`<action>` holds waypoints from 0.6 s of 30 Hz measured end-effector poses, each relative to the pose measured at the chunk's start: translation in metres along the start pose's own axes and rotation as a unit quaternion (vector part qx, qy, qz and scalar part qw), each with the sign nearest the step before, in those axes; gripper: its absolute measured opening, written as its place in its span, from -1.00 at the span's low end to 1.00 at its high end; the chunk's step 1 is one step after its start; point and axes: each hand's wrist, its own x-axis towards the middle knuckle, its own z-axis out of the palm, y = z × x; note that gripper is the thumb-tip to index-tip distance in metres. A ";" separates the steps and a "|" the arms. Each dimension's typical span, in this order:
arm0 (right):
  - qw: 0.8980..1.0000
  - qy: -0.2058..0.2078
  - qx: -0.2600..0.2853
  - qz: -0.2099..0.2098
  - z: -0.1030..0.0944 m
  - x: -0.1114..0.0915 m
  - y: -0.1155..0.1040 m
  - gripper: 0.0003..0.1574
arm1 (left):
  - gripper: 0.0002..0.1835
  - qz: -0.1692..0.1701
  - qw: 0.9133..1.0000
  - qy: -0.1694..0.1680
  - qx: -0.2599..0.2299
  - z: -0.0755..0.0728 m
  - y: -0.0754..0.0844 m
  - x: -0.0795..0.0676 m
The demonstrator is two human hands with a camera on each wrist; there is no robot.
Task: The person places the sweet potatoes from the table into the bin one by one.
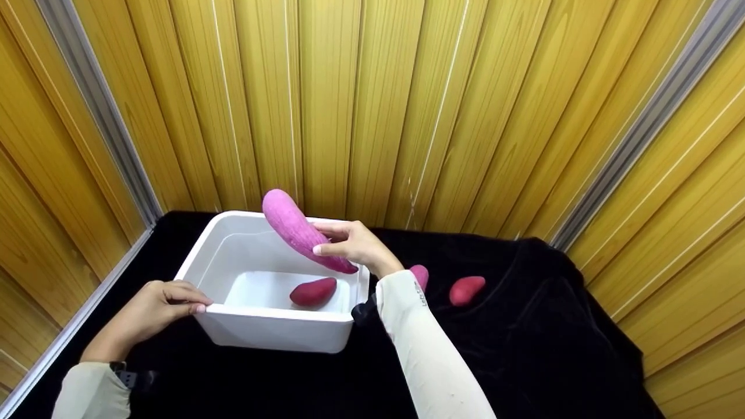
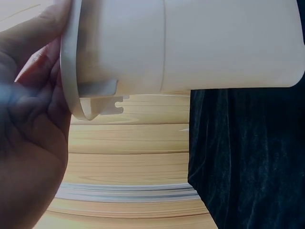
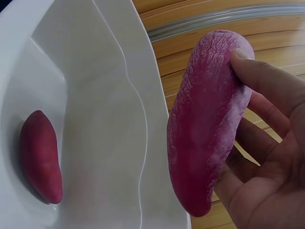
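Observation:
My right hand point(image 1: 364, 247) holds a long pink sweet potato point(image 1: 291, 227) between thumb and fingers, tilted over the right part of the white plastic bin point(image 1: 279, 315). In the right wrist view, its skin looks wrinkled and pale near the thumb, smoother and darker toward the tapered end. A smaller dark red sweet potato point(image 3: 42, 157) lies on the bin's floor. At the near left corner, my left hand point(image 1: 160, 305) pinches the bin's rim, thumb and fingers on either side of it.
Right of the bin, a red sweet potato point(image 1: 467, 290) lies on the black cloth point(image 1: 524, 349). A pink piece point(image 1: 419, 276) is partly hidden behind the right sleeve. Yellow wood-look panels point(image 1: 384, 116) rise behind and at both sides.

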 end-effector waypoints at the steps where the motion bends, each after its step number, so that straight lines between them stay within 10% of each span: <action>1: 1.000 0.001 -0.005 0.000 0.000 0.000 0.000 -0.36 | -0.89 -0.002 1.000 -0.001 -0.001 0.000 0.001 0.000; 18: 1.000 0.000 -0.008 0.010 0.006 0.000 0.004 -0.30 | -0.85 0.008 1.000 0.000 -0.006 0.002 0.001 0.001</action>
